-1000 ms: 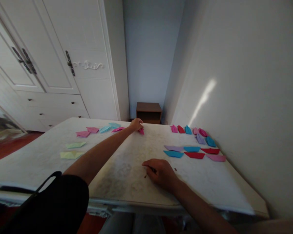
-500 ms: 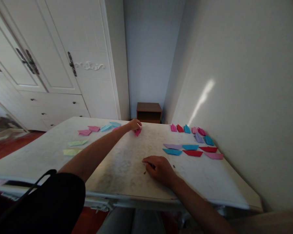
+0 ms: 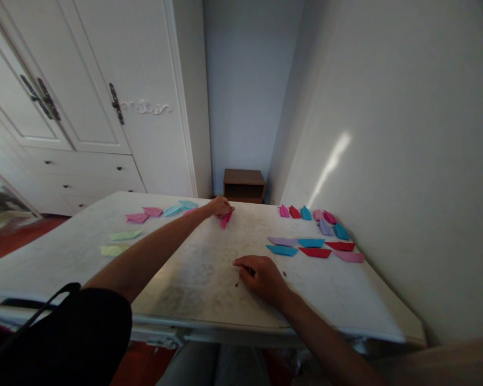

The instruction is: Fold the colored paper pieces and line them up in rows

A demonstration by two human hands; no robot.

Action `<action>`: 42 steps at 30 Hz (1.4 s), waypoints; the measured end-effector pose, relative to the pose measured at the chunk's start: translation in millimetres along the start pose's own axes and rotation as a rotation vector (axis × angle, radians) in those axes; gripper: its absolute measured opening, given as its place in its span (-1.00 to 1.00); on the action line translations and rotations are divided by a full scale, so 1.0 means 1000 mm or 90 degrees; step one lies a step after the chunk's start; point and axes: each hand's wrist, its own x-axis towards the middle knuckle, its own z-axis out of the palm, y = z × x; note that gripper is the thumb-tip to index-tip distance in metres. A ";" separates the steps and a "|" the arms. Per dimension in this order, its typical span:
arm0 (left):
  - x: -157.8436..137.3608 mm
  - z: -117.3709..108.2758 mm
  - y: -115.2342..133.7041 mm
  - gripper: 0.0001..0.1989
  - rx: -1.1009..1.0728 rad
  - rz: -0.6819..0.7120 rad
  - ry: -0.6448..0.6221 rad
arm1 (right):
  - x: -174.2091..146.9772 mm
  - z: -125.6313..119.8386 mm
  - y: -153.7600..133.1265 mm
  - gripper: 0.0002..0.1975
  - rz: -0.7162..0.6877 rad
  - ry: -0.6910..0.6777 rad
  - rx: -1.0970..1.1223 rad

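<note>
My left hand [image 3: 220,206] reaches to the far edge of the white table [image 3: 201,284], its fingers closed on a bright pink folded paper [image 3: 226,220], boat-like in shape. Part of another pink folded paper shows behind my left forearm. Nearer the front, my right hand [image 3: 263,277] rests on the tabletop with fingers curled in and no object visible in them. To its right lie two rows of folded paper boats, among them a blue one [image 3: 282,250], a red one [image 3: 315,252] and a pink one [image 3: 349,257].
Smaller folded papers, such as a blue one [image 3: 306,213] and a purple one [image 3: 326,228], sit at the back right. Pink [image 3: 137,218], light blue [image 3: 173,210] and pale green papers [image 3: 125,235] lie left. A wall [image 3: 386,161] borders the right; a white wardrobe [image 3: 153,150] stands behind.
The pink folded paper in my left hand has turned to a steeper angle, its lower tip nearer to me. My right hand stays in place. The view has shifted slightly.
</note>
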 end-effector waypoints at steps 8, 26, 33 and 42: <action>-0.003 -0.001 0.005 -0.84 -0.003 -0.029 -0.025 | 0.001 -0.002 -0.002 -0.72 0.004 0.000 0.003; -0.063 -0.008 0.012 -0.87 -0.559 -0.071 -0.138 | 0.000 0.000 0.000 -0.71 -0.008 0.016 0.005; -0.113 -0.001 0.026 -0.85 -0.794 -0.049 -0.220 | 0.001 -0.001 -0.001 -0.69 -0.001 0.005 -0.006; -0.160 0.018 0.072 -0.83 -0.856 -0.064 -0.248 | 0.003 -0.004 -0.005 -0.68 0.020 -0.016 -0.065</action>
